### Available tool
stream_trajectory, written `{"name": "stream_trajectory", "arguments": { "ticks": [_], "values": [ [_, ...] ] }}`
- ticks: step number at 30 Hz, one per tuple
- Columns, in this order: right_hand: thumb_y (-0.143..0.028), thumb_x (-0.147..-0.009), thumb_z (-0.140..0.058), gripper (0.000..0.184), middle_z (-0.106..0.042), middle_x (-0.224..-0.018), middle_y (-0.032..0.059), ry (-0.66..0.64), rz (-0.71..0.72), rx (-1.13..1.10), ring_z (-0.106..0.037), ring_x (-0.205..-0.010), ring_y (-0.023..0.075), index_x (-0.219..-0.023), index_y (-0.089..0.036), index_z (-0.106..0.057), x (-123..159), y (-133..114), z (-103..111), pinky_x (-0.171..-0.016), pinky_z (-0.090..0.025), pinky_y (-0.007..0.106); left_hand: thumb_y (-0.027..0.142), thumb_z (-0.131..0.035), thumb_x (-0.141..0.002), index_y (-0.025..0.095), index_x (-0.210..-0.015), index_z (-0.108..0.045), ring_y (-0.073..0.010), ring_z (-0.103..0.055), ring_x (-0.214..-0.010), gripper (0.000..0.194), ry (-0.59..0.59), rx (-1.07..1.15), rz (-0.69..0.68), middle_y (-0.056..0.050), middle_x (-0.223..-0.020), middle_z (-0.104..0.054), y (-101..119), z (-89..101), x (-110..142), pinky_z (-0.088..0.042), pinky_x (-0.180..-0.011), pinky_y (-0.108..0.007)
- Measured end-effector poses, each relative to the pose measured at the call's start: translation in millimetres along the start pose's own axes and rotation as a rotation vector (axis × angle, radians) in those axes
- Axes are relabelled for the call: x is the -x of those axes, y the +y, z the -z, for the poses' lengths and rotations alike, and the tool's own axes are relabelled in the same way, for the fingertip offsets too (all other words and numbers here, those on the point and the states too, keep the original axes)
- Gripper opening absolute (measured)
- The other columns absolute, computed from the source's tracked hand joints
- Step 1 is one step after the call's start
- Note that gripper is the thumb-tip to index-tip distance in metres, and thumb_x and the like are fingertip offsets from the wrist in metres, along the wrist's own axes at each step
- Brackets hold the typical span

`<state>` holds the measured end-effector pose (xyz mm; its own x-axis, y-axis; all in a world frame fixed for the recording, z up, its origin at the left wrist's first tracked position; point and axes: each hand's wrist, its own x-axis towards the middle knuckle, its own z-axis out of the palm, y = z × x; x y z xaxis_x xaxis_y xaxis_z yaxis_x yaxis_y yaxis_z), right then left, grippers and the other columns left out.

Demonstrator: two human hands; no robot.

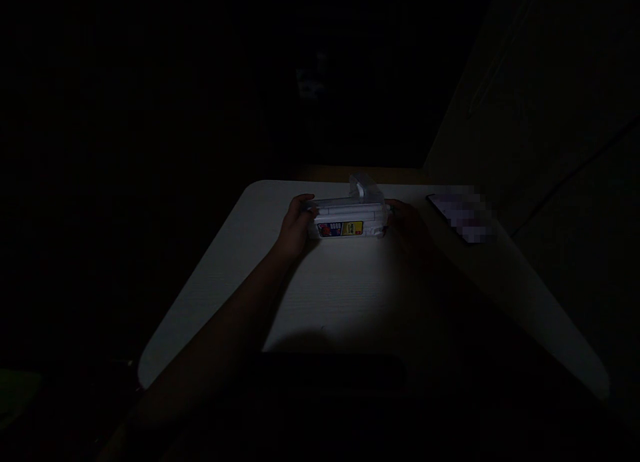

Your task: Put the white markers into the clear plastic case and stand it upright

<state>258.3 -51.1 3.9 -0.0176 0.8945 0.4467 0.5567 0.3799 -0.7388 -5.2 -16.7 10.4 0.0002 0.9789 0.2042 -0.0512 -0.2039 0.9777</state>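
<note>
A white box (345, 213) with a blue, red and yellow label on its near side sits at the far part of the white table. Clear plastic (367, 185) sticks up from its top right end. My left hand (295, 227) grips the box's left end, thumb at the near side. At the opposite end, my right hand (409, 226) has its fingers against the box; that hand lies in deep shadow. What is inside the box cannot be made out.
The white table (225, 249) has rounded corners. A phone-like flat device (457, 217), partly blurred out, lies at its right far side. Beyond the table it is very dark, with a wall (550, 115) at the right and a cable along it.
</note>
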Motion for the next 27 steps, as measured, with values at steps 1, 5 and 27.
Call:
{"name": "stream_trajectory", "arguments": {
  "ticks": [1,5,27],
  "values": [
    [-0.074,-0.089,-0.047,0.063,-0.068,-0.126,0.0104,0.021,-0.014,-0.006,-0.063,-0.121,0.0296,-0.126,-0.027,-0.068,-0.3,1.5,1.6,-0.108,-0.049,0.049,0.032,-0.060,-0.073,0.024,-0.109,-0.055,-0.0160,-0.051,-0.075,0.037,0.003,-0.005,-0.009,-0.003,-0.092,-0.055,-1.0,0.5,-0.5,-0.044,-0.059,-0.027],
    [-0.078,-0.086,-0.047,0.067,-0.068,-0.126,0.0112,0.165,-0.037,-0.043,-0.062,-0.120,0.0292,-0.122,-0.026,-0.068,-0.6,4.8,8.4,-0.108,-0.048,0.051,0.034,-0.058,-0.073,0.025,-0.109,-0.054,-0.0169,-0.051,-0.076,0.038,0.004,-0.016,-0.007,-0.003,-0.093,-0.054,-4.9,1.2,-2.3,-0.044,-0.060,-0.028],
    [-0.063,-0.081,-0.068,0.046,-0.073,-0.083,0.0076,0.054,-0.224,-0.233,-0.067,-0.077,0.0204,-0.090,-0.018,-0.075,-12.9,-20.3,19.2,-0.068,-0.057,0.034,0.038,-0.059,-0.072,0.025,-0.109,-0.055,-0.0182,-0.051,-0.077,0.039,0.006,-0.030,-0.010,-0.003,-0.093,-0.054,-4.0,2.7,-1.7,-0.044,-0.061,-0.028]
  ]
}}
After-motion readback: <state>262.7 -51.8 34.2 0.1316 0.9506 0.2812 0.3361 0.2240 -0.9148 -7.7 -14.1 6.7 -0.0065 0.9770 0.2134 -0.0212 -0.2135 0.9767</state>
